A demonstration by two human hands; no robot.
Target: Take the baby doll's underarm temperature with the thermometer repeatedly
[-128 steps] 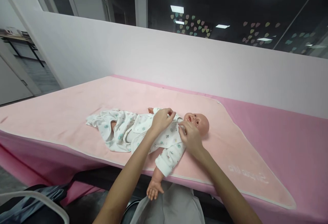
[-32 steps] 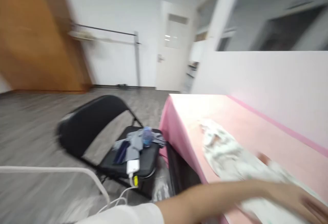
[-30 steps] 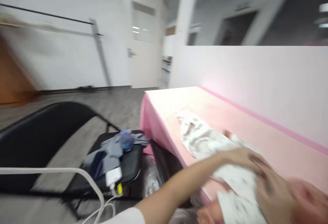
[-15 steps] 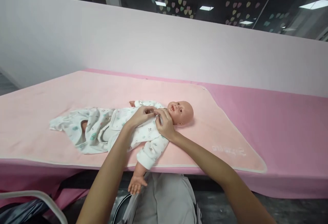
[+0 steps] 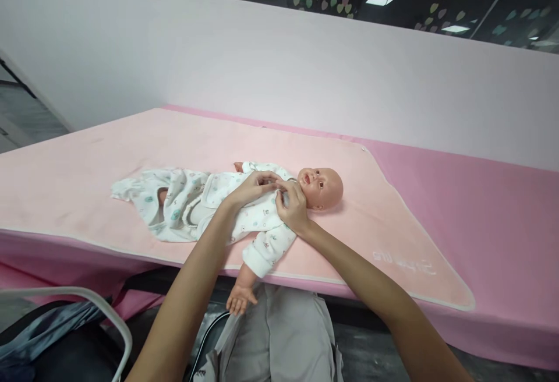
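Note:
A bald baby doll (image 5: 328, 187) lies on its back on a peach mat (image 5: 349, 230), head to the right. It wears a white patterned baby outfit (image 5: 262, 216); the leg part is rumpled, with some skin showing through an opening. My left hand (image 5: 257, 187) rests on the upper chest, its fingers pinching the outfit near the neckline. Close against it, my right hand (image 5: 292, 202) also pinches the cloth just below the doll's chin. The fingertips of both hands meet there and hide the exact spot they grip. One doll arm hangs over the front edge of the table.
A pink cloth (image 5: 502, 225) covers the table under the mat. Behind it rises a white partition (image 5: 279, 67). At lower left stands a chair with a pale curved frame (image 5: 100, 300) and dark fabric on it. My legs in grey trousers (image 5: 288, 335) are below the edge.
The view has shifted, so the doll and table appear farther right and slightly higher. Both hands stay at the neckline, with only small finger movements.

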